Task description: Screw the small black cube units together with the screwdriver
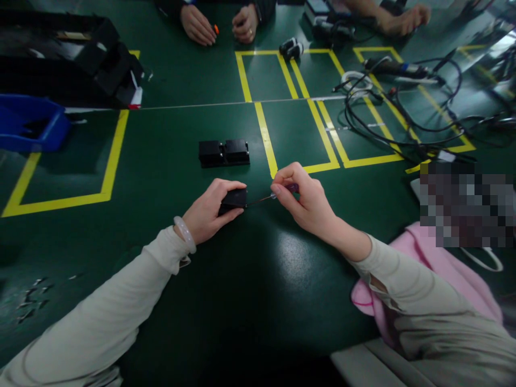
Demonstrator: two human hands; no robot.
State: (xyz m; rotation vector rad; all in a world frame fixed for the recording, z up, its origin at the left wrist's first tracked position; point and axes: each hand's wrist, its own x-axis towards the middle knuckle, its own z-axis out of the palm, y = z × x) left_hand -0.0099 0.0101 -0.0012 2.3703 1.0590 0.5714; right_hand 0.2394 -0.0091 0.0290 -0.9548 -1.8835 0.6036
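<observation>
My left hand [209,210] is closed around a small black block [234,199] on the green table, thumb and fingers on its opposite sides. Between the fingertips of my right hand [302,199] is a screwdriver [293,188] with a dark purple handle, held almost level. Its thin shaft points left and the tip meets the right end of the block near a small metal spot. Just beyond my left hand lies a black part made of two block-shaped halves [224,153], with small shiny screws showing on it.
Across the table are a co-worker's hands [198,24], with another person's hand farther right. Black trays [60,59] and a blue bin [36,126] stand at left. Tangled cables [387,123] spread at right. Small metal pieces [32,301] lie front left; pink cloth [435,269] is by my right arm.
</observation>
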